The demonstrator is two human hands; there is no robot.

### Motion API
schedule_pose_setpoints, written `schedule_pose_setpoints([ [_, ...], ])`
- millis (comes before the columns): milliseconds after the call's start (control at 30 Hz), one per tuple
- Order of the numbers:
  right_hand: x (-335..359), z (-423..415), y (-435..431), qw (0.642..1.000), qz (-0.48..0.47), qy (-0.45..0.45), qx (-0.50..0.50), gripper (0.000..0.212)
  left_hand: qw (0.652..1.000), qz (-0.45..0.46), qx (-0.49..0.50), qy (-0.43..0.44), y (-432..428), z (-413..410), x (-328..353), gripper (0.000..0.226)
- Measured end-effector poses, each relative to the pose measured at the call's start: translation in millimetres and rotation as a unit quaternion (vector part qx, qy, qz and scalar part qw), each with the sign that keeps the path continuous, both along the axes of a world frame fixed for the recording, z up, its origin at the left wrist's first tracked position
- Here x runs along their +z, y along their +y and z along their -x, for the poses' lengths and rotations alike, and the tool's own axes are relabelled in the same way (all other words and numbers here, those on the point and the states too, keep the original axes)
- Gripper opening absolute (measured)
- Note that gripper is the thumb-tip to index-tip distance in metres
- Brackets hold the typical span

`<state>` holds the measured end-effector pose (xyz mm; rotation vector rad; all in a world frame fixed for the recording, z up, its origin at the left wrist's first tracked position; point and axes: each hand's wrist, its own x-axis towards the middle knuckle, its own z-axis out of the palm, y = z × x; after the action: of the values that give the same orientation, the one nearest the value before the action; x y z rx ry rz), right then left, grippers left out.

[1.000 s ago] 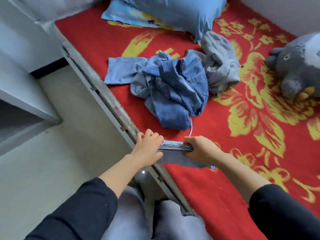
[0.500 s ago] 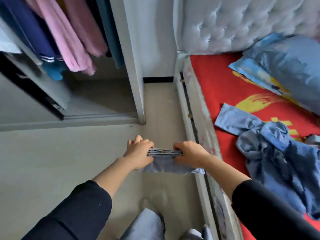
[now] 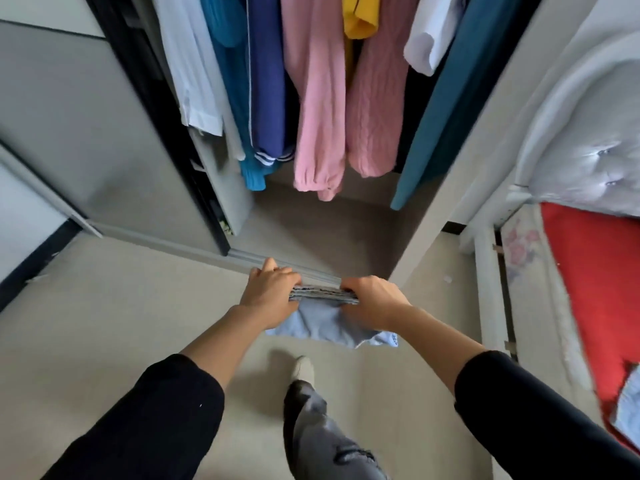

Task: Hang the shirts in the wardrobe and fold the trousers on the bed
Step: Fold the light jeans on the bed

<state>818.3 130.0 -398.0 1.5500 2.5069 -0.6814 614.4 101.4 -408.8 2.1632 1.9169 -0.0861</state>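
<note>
A folded light-blue denim garment (image 3: 325, 317) hangs between my two hands above the floor, just before the open wardrobe (image 3: 322, 230). My left hand (image 3: 270, 292) grips its left end and my right hand (image 3: 372, 299) grips its right end, fingers curled over the stacked folds. Several garments hang inside the wardrobe: a white shirt (image 3: 194, 64), a blue jacket (image 3: 266, 81), pink sweaters (image 3: 322, 98), and a teal one (image 3: 446, 109). The red bed (image 3: 595, 289) lies at the right edge, with a scrap of blue clothing (image 3: 628, 403) on it.
The wardrobe's sliding door (image 3: 86, 126) stands to the left and its side panel (image 3: 485, 140) to the right. A padded grey headboard (image 3: 588, 140) rises beside the bed. My leg and shoe (image 3: 304, 368) are on the pale floor below the hands.
The view has swung from the bed to the wardrobe. Both hands have carried the folded garment away from the bed's edge to the wardrobe opening, keeping the same grip.
</note>
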Motion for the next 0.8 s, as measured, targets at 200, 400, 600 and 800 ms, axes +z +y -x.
schedule_pose_setpoints([
  [200,-44.1,117.5,109.2,1.000,0.006,-0.018,0.019,0.025,0.995,0.054,0.076,-0.027,96.5,101.0,-34.1,0.033],
  [400,-69.4,207.8,189.8,0.993,-0.047,-0.090,0.058,0.029,0.992,0.072,0.100,-0.013,176.4,179.3,-59.7,0.027],
  [600,-135.9,282.6,263.1,0.992,0.018,-0.122,-0.040,0.026,0.994,0.080,0.077,-0.015,260.0,245.8,-132.6,0.023],
  [800,-278.7,332.1,338.2,0.984,0.036,-0.094,-0.150,0.027,0.997,0.042,0.062,-0.032,353.5,291.4,-277.5,0.022],
])
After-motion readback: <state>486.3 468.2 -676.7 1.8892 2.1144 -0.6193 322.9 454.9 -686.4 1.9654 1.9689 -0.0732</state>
